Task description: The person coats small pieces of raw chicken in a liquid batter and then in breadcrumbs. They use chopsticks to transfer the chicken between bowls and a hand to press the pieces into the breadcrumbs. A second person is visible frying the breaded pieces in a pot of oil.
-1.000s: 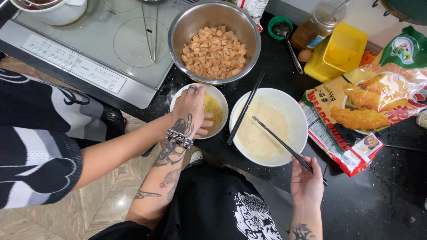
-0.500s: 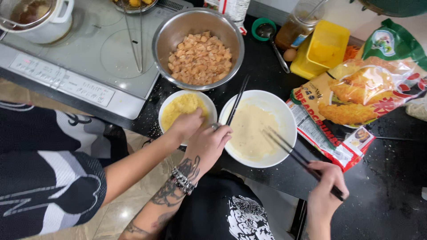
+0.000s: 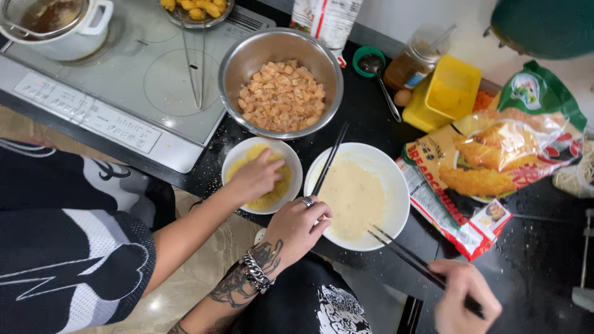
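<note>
The person's left hand [image 3: 297, 226] was over the small white bowl of yellow crumbs [image 3: 232, 164] a second ago. It has since drawn back toward 6 o'clock and now sits against the rim of the larger white bowl of pale batter [image 3: 396, 179], at that bowl's 8 o'clock edge. Its fingers are curled with the thumb tucked under. I cannot tell whether that grip pinches the rim, holds a morsel, or holds nothing.

A co-worker's hand [image 3: 257, 176], reaching in from 9 o'clock on a bare forearm, now dips into the crumbs instead. The coating work seems to be split between two people.

The right hand [image 3: 464, 300] has slid out toward 5 o'clock. Its grip is pressed around the back end of a pair of black chopsticks [image 3: 408, 260]. Their long axis runs from the hand up to 10 o'clock, and the tips, which were over the batter before, now reach only the bowl's 4 o'clock rim.

A spare pair of chopsticks [image 3: 331, 154] leans across the rim at 11 o'clock. Beyond it on the dark desk [image 3: 544, 272] stands a steel bowl of pale diced pieces [image 3: 229, 62].
</note>
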`<control>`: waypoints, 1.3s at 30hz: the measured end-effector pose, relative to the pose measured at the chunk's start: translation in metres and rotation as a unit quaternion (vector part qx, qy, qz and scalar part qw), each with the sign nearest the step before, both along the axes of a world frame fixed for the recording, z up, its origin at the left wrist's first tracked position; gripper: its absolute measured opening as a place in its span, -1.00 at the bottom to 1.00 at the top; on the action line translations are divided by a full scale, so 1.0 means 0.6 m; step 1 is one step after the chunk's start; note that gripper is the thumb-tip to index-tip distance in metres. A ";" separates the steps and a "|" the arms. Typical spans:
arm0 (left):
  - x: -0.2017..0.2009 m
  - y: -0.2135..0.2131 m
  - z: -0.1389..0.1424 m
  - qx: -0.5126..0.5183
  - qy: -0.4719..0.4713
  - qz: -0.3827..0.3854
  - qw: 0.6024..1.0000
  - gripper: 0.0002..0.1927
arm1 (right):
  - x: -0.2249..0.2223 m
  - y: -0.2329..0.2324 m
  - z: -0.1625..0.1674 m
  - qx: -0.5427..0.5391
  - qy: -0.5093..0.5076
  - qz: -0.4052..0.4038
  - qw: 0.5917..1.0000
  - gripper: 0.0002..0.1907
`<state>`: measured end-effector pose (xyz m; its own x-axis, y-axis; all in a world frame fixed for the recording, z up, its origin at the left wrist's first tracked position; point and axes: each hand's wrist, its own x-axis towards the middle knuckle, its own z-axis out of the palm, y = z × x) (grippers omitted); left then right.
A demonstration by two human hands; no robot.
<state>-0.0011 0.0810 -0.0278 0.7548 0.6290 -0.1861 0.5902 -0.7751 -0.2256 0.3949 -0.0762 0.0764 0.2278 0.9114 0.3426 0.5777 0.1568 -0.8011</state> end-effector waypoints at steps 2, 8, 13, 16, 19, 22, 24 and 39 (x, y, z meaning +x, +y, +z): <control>0.003 -0.007 -0.031 -0.014 -0.220 0.090 0.971 -0.85 | -0.005 0.033 0.015 0.028 0.111 -0.007 0.993 -0.53; 0.022 0.004 0.001 -0.043 -0.462 0.238 0.853 -0.77 | -0.119 0.244 0.066 0.074 -0.004 0.084 0.994 -0.61; 0.025 0.006 0.013 -0.128 -0.456 0.293 0.831 -0.87 | -0.299 0.417 0.021 0.088 -0.024 0.317 0.944 -0.77; 0.026 0.004 0.002 -0.122 -0.413 0.272 0.860 -0.88 | -0.371 0.456 -0.023 0.069 -0.026 0.359 0.930 -0.85; 0.029 0.009 0.003 -0.136 -0.395 0.306 0.855 -0.86 | -0.408 0.470 -0.042 0.073 -0.057 0.367 0.926 -0.88; 0.029 0.011 0.013 -0.168 -0.440 0.402 0.785 -0.76 | -0.410 0.476 -0.048 0.074 -0.076 0.376 0.921 -0.90; 0.026 0.007 0.021 -0.099 -0.454 0.421 0.779 -0.69 | -0.398 0.477 -0.045 0.102 -0.069 0.363 0.924 -0.92; 0.032 0.008 0.010 -0.103 -0.243 0.065 0.962 -0.77 | -0.397 0.495 -0.051 0.071 -0.062 0.336 0.937 -0.90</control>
<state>0.0181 0.0856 -0.0221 0.7024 0.7108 0.0377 0.6816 -0.6869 0.2521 0.1564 0.2210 0.0458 -0.4320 0.7779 0.4564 0.3977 0.6185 -0.6777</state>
